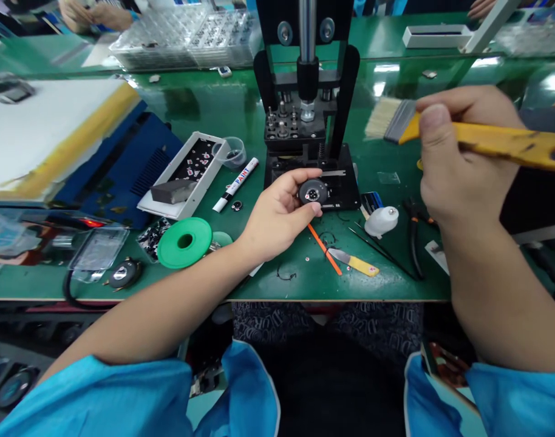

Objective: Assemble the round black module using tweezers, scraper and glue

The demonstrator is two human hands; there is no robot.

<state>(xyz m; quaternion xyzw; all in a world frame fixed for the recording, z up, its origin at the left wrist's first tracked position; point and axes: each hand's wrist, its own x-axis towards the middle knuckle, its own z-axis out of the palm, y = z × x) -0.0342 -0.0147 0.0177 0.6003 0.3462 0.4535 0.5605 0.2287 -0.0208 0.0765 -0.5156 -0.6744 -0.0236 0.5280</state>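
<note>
My left hand (280,213) grips a small round black disc (313,192), like a watch case back, between thumb and fingers. Several small contacts show at the disc's centre. It is just in front of the black base of a hand press (306,115). My right hand (466,155) is raised on the right and closed around the yellow handle of a paintbrush (496,144). The brush's pale bristles point left, apart from the disc and the press.
Near my left arm are a green spool (184,241), a paint marker (235,184) and a white tray (195,195) of small parts. Toward the right lie a yellow-handled knife (354,262), tweezers (387,252), pliers (413,237) and a white bottle (381,221). Other people's hands (95,13) show at the back.
</note>
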